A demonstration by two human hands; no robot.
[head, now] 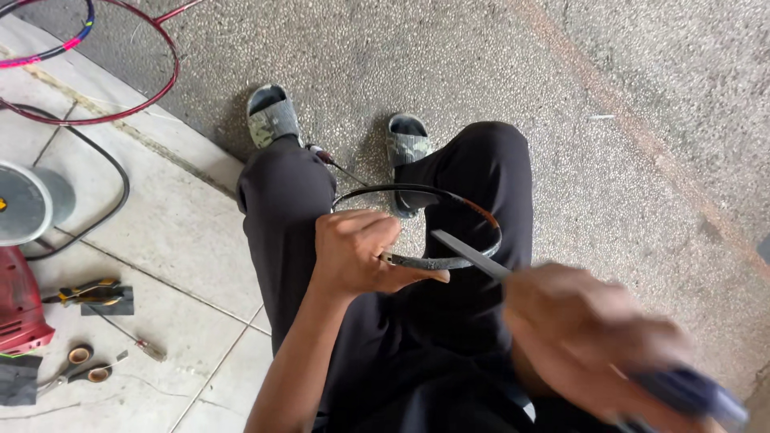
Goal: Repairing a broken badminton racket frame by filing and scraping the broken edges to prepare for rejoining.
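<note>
My left hand (357,252) grips a black curved racket frame (449,200) with an orange patch, held over my lap between my knees in black trousers. My right hand (585,337), blurred, is closed on the dark blue handle of a flat metal file (469,252). The file's blade lies across the near edge of the frame, just right of my left fingers. A thin shaft (341,167) runs from the frame toward the floor by my left foot.
On the tiled floor at left lie pliers (88,293), scissors (76,365), a small screwdriver (140,345), a red machine (20,301), a round metal disc (24,204) and a black cable (112,172). A red racket hoop (156,76) lies at top left.
</note>
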